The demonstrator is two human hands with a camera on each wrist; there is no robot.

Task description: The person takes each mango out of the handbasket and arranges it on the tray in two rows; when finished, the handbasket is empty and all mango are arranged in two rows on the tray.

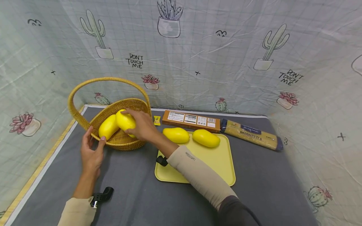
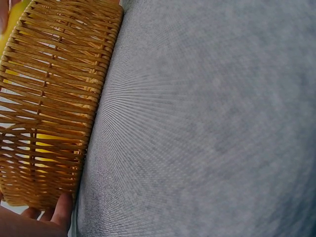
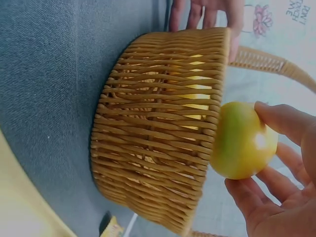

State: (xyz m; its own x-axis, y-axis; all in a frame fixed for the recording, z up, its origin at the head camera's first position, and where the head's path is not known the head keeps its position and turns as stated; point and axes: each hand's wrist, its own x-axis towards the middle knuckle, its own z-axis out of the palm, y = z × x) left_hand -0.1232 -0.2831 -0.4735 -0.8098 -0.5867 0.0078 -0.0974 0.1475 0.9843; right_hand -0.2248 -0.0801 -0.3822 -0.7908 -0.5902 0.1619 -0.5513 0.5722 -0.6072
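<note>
A wicker basket (image 1: 127, 145) with a tall arched handle stands at the left of the table. My left hand (image 1: 91, 155) holds its near-left rim, thumb over the edge and fingers against the outer wall. Between the thumb and fingers of my right hand (image 1: 144, 125) is a yellow mango (image 3: 242, 140), held at the basket's opening. Another mango (image 1: 108, 127) lies inside the basket, partly covered by the held one. To the right, two more mangoes (image 1: 176, 135) (image 1: 206, 138) sit along the far side of a yellow tray (image 1: 209, 163).
Behind the tray lies a brown box (image 1: 190, 121) with printed labels. A spaghetti packet (image 1: 251, 135) lies right of it, and a small yellow sachet (image 1: 157, 120) sits between box and basket. A printed cloth (image 1: 192, 88) hangs behind the grey table (image 1: 127, 188).
</note>
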